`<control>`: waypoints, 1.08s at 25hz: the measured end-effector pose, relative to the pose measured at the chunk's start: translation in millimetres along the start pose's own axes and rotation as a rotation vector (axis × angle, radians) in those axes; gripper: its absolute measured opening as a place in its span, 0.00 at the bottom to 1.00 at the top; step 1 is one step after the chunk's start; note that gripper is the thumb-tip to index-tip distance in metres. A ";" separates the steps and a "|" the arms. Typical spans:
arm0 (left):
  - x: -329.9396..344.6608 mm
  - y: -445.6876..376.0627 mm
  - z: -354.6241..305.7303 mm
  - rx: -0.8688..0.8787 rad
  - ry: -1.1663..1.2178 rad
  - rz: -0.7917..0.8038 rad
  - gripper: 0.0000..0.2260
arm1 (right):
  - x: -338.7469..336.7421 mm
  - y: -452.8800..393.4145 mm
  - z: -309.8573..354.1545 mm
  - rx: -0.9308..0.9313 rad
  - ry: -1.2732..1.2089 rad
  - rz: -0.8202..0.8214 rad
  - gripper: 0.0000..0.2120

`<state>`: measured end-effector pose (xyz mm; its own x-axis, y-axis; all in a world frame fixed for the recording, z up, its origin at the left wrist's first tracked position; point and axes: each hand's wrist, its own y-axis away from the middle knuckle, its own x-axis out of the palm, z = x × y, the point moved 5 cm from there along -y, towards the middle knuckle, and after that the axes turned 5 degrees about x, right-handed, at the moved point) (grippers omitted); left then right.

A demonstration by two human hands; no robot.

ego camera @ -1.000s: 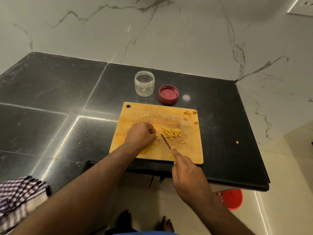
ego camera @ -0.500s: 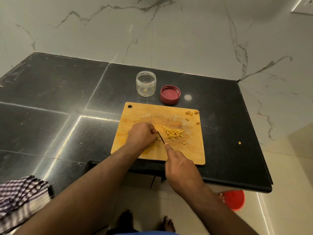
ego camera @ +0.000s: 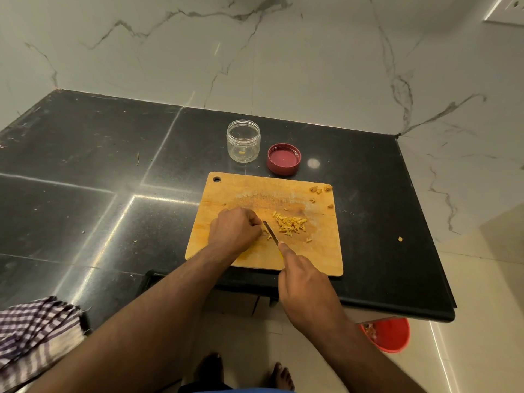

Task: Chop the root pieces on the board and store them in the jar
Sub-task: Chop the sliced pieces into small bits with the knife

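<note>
A wooden cutting board [ego camera: 320,256] lies on the black counter. A pile of yellow chopped root pieces [ego camera: 290,224] sits at its middle, and a few brown scraps [ego camera: 320,190] lie at its far right corner. My left hand [ego camera: 235,229] rests curled on the board, fingertips against small root pieces beside the blade. My right hand [ego camera: 304,282] grips a knife [ego camera: 270,232], index finger along its back, the blade down on the board next to my left fingers. A clear open jar [ego camera: 243,140] stands behind the board, its red lid [ego camera: 283,159] upturned beside it.
One stray yellow piece [ego camera: 400,238] lies on the counter [ego camera: 85,180] right of the board. A checked cloth [ego camera: 34,336] hangs at the counter's near left edge. A red bucket [ego camera: 388,334] stands on the floor under the counter's right end. Marble wall behind.
My right hand and the knife moved left, from beside the chopped pile up against my left fingers. My left hand stayed in place.
</note>
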<state>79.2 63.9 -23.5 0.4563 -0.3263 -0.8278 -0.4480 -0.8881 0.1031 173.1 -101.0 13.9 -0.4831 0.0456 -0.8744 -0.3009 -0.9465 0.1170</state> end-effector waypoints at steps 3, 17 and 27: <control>0.1 0.5 -1.8 -0.004 0.000 -0.011 0.04 | 6.9 -9.7 2.0 0.003 0.037 0.012 0.25; 0.9 0.7 3.4 -0.020 -0.004 -0.026 0.04 | -1.7 12.8 -1.7 0.011 -0.005 -0.025 0.24; 2.2 0.3 5.0 -0.031 -0.016 -0.031 0.05 | 11.4 -4.8 3.2 -0.008 0.056 0.029 0.24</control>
<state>76.3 64.5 -28.1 0.4566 -0.2937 -0.8398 -0.4097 -0.9073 0.0945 166.5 -94.9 4.9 -0.4449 0.0008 -0.8956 -0.2807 -0.9497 0.1386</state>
